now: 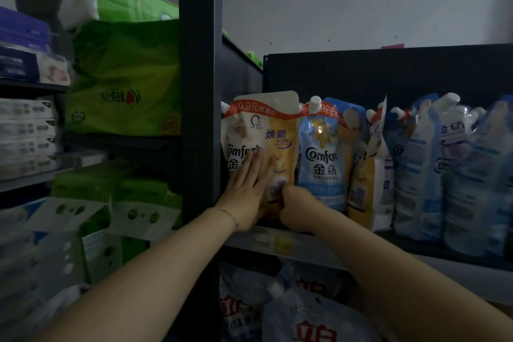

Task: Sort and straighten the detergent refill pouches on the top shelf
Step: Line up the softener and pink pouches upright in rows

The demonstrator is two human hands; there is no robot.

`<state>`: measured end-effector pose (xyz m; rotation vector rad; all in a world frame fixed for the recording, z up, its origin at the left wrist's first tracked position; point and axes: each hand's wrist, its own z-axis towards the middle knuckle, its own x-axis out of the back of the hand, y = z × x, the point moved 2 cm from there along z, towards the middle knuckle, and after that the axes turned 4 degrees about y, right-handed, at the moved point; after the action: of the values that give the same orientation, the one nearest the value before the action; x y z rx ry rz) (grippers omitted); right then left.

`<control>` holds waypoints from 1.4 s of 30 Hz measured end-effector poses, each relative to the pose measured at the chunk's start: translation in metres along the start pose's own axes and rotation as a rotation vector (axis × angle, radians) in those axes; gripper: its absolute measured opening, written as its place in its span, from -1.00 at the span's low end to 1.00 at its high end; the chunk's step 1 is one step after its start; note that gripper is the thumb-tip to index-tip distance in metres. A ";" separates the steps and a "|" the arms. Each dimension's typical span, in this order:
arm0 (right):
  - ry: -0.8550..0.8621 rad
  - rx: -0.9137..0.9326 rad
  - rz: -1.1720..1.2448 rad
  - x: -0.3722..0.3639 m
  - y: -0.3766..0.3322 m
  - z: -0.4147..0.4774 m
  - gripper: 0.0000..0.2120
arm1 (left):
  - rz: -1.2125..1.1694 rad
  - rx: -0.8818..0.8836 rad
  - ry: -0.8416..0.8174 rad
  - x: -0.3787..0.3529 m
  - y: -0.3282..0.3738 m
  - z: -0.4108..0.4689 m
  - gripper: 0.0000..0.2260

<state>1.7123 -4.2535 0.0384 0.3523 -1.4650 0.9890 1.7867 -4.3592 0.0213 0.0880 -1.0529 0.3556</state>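
Dim top shelf point(280, 243): left hand point(245, 189) flat, steadying the yellow pouch point(277, 133); right hand point(295, 207) grips its base, likely to square it

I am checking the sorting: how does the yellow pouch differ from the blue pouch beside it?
The yellow pouch is yellow and white; the blue pouch is light blue. The left hand presses flat on the yellow pouch and the right hand grips its lower part; no hand holds the blue pouch. Both stand on the shelf and show the Comfort logo.
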 end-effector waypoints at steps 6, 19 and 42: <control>-0.090 -0.011 -0.311 -0.025 -0.023 0.025 -0.51 | -0.080 0.074 0.064 -0.005 0.010 0.022 -0.17; 0.407 0.137 0.023 0.008 0.057 -0.039 -0.88 | -0.201 0.077 -0.029 0.010 0.016 0.018 -0.04; 0.576 0.108 -0.040 0.002 0.101 -0.048 -0.86 | -0.819 0.478 0.513 -0.039 0.093 0.020 -0.65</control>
<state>1.6699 -4.1592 -0.0027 0.1518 -0.8835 1.0324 1.7217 -4.2860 -0.0115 0.7897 -0.3446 -0.1285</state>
